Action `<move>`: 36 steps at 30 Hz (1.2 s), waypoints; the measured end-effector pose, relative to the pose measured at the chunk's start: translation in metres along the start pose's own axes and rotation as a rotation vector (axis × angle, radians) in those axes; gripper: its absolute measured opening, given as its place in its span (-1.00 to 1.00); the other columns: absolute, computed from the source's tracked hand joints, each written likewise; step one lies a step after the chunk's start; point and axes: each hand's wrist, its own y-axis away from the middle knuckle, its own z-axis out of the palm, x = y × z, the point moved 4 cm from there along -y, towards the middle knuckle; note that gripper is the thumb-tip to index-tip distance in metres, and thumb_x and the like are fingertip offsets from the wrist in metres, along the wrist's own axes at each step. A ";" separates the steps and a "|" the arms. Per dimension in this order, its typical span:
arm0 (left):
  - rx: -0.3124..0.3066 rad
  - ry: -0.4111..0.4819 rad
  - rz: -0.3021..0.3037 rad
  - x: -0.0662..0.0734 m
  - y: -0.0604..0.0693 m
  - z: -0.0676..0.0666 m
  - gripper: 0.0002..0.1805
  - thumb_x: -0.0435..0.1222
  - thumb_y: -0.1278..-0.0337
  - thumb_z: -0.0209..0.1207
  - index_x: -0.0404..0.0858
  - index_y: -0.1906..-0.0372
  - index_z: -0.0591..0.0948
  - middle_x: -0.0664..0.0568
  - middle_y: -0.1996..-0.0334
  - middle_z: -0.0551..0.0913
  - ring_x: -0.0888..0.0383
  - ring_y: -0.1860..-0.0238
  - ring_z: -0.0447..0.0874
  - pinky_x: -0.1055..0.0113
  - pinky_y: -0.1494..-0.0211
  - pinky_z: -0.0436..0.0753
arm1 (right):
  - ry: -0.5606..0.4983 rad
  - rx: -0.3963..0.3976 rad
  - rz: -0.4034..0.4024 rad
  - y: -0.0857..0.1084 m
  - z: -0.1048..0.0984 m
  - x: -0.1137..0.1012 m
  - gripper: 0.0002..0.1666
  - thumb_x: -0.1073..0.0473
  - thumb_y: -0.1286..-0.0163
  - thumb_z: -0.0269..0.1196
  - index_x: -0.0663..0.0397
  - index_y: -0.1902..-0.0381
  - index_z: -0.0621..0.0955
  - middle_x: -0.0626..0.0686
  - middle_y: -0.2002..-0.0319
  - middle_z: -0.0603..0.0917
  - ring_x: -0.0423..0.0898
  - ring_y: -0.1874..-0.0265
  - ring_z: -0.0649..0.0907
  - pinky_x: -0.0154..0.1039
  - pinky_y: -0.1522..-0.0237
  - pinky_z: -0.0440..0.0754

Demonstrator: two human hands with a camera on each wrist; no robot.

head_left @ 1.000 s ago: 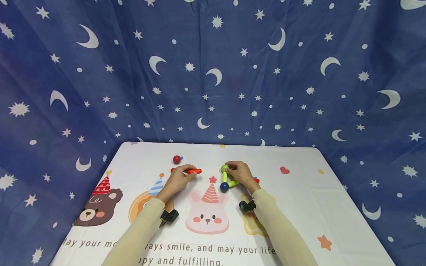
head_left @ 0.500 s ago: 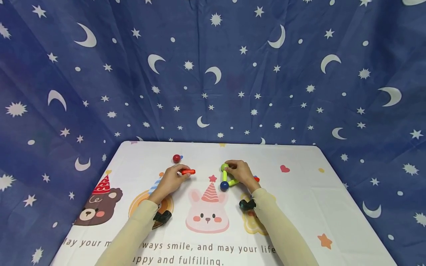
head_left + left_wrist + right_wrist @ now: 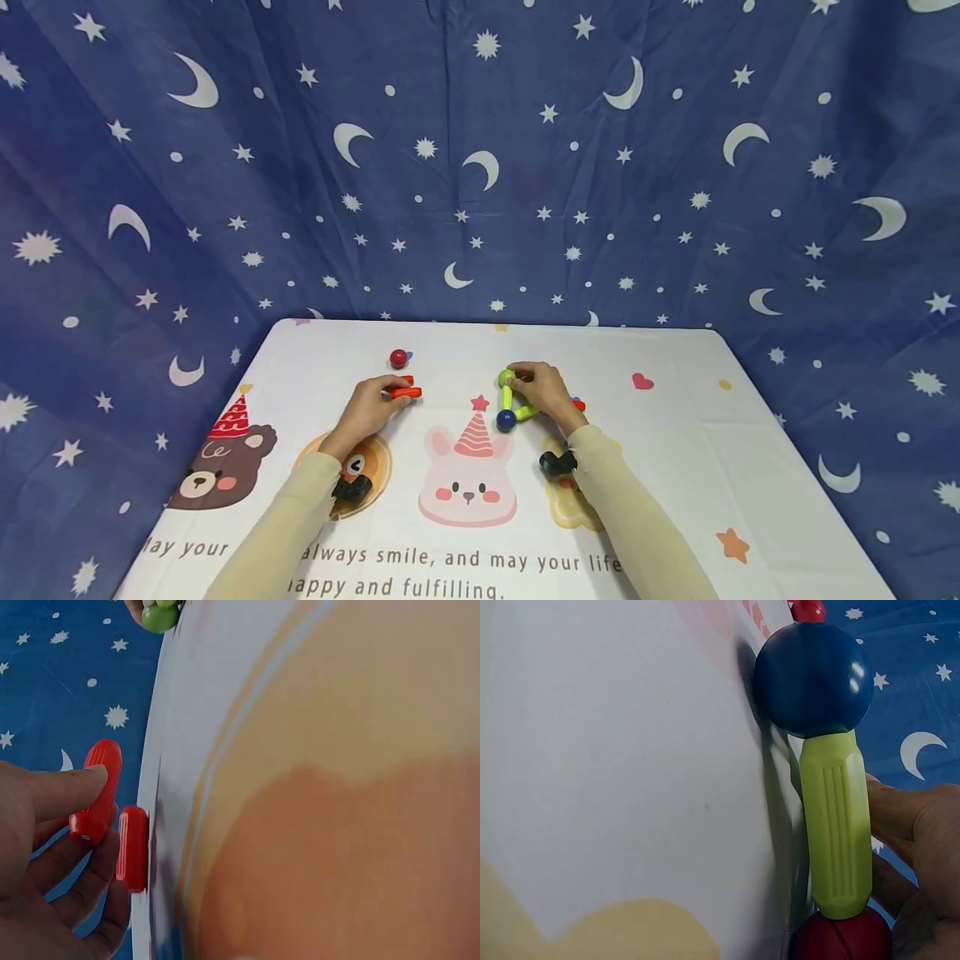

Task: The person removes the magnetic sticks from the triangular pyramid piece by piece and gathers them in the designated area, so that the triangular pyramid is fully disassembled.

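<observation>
Assembly looks only partly done to us: a blue ball (image 3: 506, 420) forms the corner between one lime-green rod (image 3: 507, 399), reaching far to a green ball (image 3: 506, 378), and another lime-green rod (image 3: 836, 825), running right to a dark red ball (image 3: 842, 939). We see the right hand (image 3: 543, 389) gripping the green ball. The left hand (image 3: 372, 406), left of that joined corner, pinches a ribbed red rod (image 3: 97, 791) between thumb and fingers. A second red rod (image 3: 133, 851) sits just on its far side; whether the fingers touch it, we cannot tell. Farther off on the left, a glossy red ball (image 3: 398, 358) rests on the printed tablecloth (image 3: 660, 467). We judge these three red pieces as left to attach.
</observation>
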 end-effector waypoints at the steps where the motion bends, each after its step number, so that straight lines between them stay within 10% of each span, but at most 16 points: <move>1: -0.002 -0.008 -0.004 -0.002 -0.001 -0.001 -0.71 -0.28 -0.11 0.36 -0.18 0.03 0.70 -0.13 -0.01 0.71 0.07 0.21 0.67 0.36 0.17 0.56 | -0.001 -0.002 0.002 0.000 0.000 0.000 -0.59 0.02 -0.33 0.33 -0.08 -0.11 0.67 0.05 0.01 0.75 0.00 0.04 0.68 -0.06 -0.07 0.60; 36: 0.036 -0.106 -0.009 -0.020 -0.019 -0.012 -0.75 -0.36 0.01 0.41 -0.23 0.17 0.70 -0.05 0.38 0.53 0.10 0.37 0.41 0.32 0.25 0.35 | -0.015 0.006 0.001 0.000 0.001 0.000 -0.61 0.04 -0.31 0.35 -0.09 -0.08 0.69 0.04 0.04 0.76 -0.03 0.08 0.68 -0.07 -0.03 0.60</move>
